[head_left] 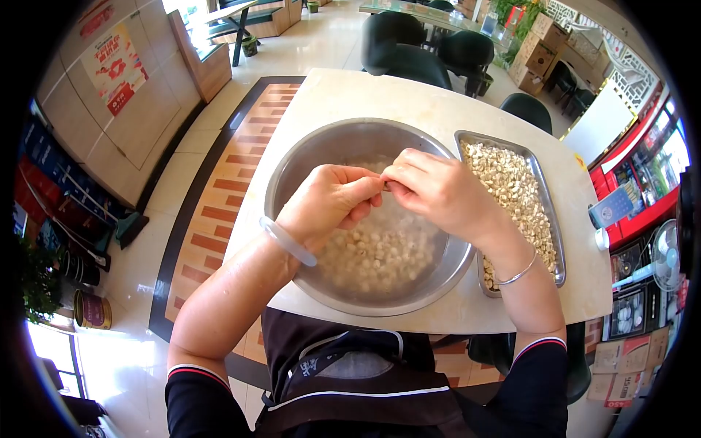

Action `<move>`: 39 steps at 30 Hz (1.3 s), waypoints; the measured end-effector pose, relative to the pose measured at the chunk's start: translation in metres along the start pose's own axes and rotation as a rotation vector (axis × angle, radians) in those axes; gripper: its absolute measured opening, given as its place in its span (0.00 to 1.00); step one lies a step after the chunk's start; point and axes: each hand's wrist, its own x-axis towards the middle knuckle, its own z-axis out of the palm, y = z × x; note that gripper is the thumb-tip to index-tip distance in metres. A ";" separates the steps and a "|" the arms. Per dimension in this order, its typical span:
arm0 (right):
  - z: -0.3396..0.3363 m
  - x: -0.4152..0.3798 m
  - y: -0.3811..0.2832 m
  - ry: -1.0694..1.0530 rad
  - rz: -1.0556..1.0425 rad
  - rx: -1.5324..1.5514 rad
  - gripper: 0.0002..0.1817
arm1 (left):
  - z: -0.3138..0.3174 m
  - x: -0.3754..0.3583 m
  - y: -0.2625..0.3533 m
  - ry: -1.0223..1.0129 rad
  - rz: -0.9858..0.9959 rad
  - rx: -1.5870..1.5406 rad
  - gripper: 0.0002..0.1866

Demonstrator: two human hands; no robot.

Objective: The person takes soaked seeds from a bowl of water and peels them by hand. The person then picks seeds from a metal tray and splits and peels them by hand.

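A wide steel bowl (310, 157) stands on the table, holding cloudy water with many small pale seeds (383, 255), perhaps lotus seeds, at the bottom. Above the middle of the bowl my hands meet at the fingertips. My left hand (328, 197) is closed in a pinch, thumb against the fingers. Opposite it, my right hand (438, 188) pinches as well, its fingers curled. Whatever tiny piece lies between the fingertips is too hidden to name. To the right, a rectangular metal tray (561, 259) carries a layer of similar cream-coloured pieces (511, 190); my right forearm crosses its lower left side.
The pale table (350, 91) has a rounded far edge. Dark chairs (416, 66) stand behind it, and a broom (131, 228) leans at the left. A small fan (664, 255) and a red drinks fridge (642, 208) are on the right.
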 end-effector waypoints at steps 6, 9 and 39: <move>0.027 -0.011 0.031 -0.231 0.288 -0.157 0.06 | -0.004 0.003 0.003 0.083 -0.038 -0.132 0.12; 0.032 -0.010 0.030 -0.642 0.383 -0.043 0.07 | -0.004 0.004 0.002 0.107 -0.070 -0.154 0.13; 0.016 -0.012 0.026 -0.644 0.363 0.154 0.10 | -0.006 0.005 -0.003 -0.076 -0.031 -0.296 0.17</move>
